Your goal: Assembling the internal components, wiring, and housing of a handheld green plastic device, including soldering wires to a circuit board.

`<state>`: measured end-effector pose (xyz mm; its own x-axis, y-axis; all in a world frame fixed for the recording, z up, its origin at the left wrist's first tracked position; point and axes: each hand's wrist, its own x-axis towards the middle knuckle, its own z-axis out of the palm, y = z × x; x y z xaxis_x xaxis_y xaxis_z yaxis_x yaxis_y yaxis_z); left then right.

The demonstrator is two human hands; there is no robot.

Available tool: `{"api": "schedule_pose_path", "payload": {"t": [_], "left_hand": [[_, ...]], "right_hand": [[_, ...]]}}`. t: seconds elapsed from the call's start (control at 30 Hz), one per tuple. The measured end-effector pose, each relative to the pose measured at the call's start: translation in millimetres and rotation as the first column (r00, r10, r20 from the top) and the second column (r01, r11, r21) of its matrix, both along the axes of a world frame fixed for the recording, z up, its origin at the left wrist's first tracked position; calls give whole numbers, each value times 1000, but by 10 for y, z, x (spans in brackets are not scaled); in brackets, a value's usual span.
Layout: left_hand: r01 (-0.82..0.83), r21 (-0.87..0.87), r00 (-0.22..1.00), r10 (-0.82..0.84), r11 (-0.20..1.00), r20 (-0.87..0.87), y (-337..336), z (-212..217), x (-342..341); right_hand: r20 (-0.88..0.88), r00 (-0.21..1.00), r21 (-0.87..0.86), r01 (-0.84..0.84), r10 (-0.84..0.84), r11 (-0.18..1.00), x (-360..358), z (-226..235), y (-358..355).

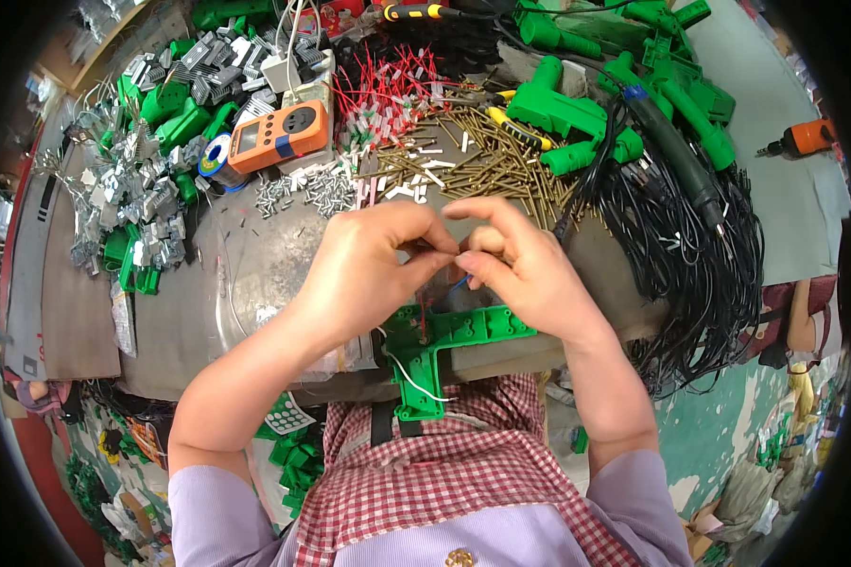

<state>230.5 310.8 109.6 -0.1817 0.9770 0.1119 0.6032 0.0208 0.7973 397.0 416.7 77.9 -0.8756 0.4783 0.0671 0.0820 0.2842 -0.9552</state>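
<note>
No words or numbers can be read, the orange meter (pixel 281 137) near eleven o'clock and the blue-and-white spool (pixel 216 156) near ten o'clock being too small to make out

A workshop — green casings (pixel 560 111); black cables (pixel 667 265); brass-coloured screws (pixel 487 175); orange meter (pixel 272 140)

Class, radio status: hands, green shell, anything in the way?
Left hand and right hand: fingertips close together, anything pinched unclear. Green shell: open, below hands, white wire across it. Brass-coloured rods: heaped just beyond hands.
</note>
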Motion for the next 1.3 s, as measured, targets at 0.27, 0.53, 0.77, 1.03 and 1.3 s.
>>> {"api": "schedule_pose_path", "payload": {"t": [0.27, 0.53, 0.77, 1.03, 1.3], "left_hand": [[-69, -44, 992, 73, 997, 102, 63, 19, -22], [-15, 91, 981, 33, 996, -193, -141, 162, 38], [122, 98, 872, -59, 988, -487, -576, 281, 93], [391, -317, 819, -484, 864, -309, -1634, -72, 1], [147, 171, 870, -45, 974, -490, -1183, -498, 485]], "right_hand": [[-118, 976, 39, 189, -184, 981, 49, -73, 5], [-312, 933, 712, 354, -179, 607, -17, 65, -270], [-159, 982, 799, 68, 101, 597, 81, 105, -318], [-15, 997, 65, 71, -71, 995, 205, -152, -167], [-35, 993, 260, 121, -116, 958, -126, -206, -504]]}}
